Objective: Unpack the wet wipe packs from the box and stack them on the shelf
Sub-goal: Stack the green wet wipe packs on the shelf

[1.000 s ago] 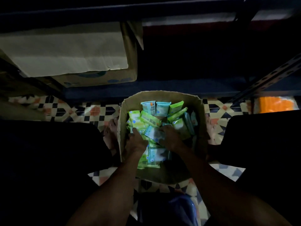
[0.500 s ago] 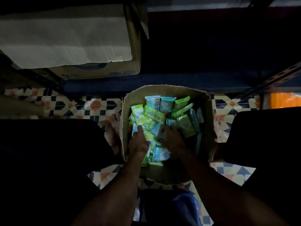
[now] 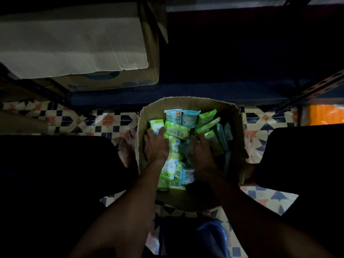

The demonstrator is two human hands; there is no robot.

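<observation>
An open cardboard box stands on the tiled floor, full of loose green and pale blue wet wipe packs. Both my hands are inside it. My left hand lies on the left of the pile, its thumb over a green pack and its fingers curled down beside it. Towards the middle, my right hand is blurred, with its fingers curled on a bluish pack. The dark blue shelf board runs just behind the box.
A large closed carton sits on the shelf at upper left. A slotted metal upright slants at right, with something orange beyond. My bare feet flank the box. A blue stool is beneath me.
My left hand has slid forward over the pile onto the green pack at the left. My right hand has shifted slightly forward among the packs. The view has dipped a little.
</observation>
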